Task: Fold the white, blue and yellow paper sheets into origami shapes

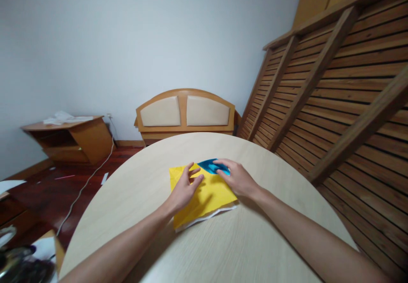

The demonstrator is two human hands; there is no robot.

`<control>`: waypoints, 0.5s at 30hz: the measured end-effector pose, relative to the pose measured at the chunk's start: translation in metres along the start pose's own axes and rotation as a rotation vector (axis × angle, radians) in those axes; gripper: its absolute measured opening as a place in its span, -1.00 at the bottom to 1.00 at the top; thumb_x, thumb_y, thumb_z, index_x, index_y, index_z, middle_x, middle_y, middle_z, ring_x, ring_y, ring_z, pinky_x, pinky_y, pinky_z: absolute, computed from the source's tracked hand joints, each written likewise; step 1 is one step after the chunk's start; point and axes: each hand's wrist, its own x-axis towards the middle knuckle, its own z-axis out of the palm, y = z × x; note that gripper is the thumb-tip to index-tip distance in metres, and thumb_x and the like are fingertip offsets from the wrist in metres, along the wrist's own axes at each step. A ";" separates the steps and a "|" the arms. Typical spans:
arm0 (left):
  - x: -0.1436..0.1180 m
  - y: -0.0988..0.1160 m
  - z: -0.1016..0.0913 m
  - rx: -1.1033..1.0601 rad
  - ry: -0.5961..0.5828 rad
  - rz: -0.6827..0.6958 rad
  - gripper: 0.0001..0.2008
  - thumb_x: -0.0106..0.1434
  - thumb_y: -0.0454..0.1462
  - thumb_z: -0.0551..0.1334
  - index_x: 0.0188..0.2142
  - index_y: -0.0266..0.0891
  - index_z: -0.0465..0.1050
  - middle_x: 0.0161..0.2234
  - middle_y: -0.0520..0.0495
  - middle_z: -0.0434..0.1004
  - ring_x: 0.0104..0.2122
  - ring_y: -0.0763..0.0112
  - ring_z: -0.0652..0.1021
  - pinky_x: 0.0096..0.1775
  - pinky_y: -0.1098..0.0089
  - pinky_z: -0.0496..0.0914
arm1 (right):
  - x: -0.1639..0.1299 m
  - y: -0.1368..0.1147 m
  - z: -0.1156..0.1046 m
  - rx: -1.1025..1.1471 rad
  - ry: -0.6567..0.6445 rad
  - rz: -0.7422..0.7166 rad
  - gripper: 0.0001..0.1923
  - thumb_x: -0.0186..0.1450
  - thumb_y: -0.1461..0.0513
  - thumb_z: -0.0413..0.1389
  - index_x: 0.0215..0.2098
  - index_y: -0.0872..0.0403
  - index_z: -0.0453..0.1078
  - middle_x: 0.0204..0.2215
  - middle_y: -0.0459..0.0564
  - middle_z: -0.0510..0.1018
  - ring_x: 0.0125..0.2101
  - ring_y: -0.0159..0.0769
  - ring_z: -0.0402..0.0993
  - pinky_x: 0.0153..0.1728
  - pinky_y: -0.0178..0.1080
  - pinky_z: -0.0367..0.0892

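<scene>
White wall and a slatted wooden frame (334, 104) are seen behind a round pale table (255, 240), with a headboard (185, 113) stood beyond its far edge and a low shelf (68, 140) off to the left. Near the middle of the table, toward the far edge, a yellow sheet (210, 196) is laid flat over a white sheet (207, 217) whose edge shows along the near side. A blue paper (208, 165), already creased into a pointed shape, is rested on the yellow sheet's far corner. The left hand (185, 189) is spread flat on the yellow sheet, fingers apart, beside the blue paper. The right hand (237, 176) is pressed down on the blue paper, fingertips on its fold. Folding appears begun but not finished; the yellow sheet looks unfolded.
</scene>
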 end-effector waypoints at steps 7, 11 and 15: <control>-0.022 0.001 -0.004 -0.026 -0.030 0.038 -0.30 0.19 0.02 0.36 0.20 -0.27 0.24 -0.21 -0.12 0.54 -0.27 0.30 0.55 -0.18 0.26 0.49 | -0.034 -0.050 0.022 0.163 -0.046 -0.028 -0.72 0.33 0.26 0.14 -0.01 -0.05 0.50 -0.05 0.01 0.61 -0.03 -0.14 0.53 0.07 -0.04 0.36; -0.029 0.002 -0.002 -0.043 -0.086 0.047 -0.38 0.15 0.03 0.37 0.09 -0.25 0.37 -0.18 -0.14 0.53 -0.25 0.29 0.53 -0.25 0.33 0.50 | -0.044 -0.049 0.020 0.226 -0.038 0.082 -0.70 0.29 0.16 0.21 0.00 0.00 0.51 -0.03 0.06 0.61 -0.03 -0.09 0.53 0.06 -0.01 0.36; -0.031 0.004 0.000 -0.051 -0.095 0.037 -0.39 0.14 0.03 0.38 0.07 -0.25 0.37 -0.15 -0.13 0.52 -0.26 0.31 0.53 -0.27 0.33 0.51 | -0.047 -0.052 0.016 0.264 -0.024 0.133 -0.68 0.27 0.10 0.24 -0.03 0.02 0.53 -0.06 0.08 0.62 -0.05 -0.08 0.54 0.04 -0.01 0.38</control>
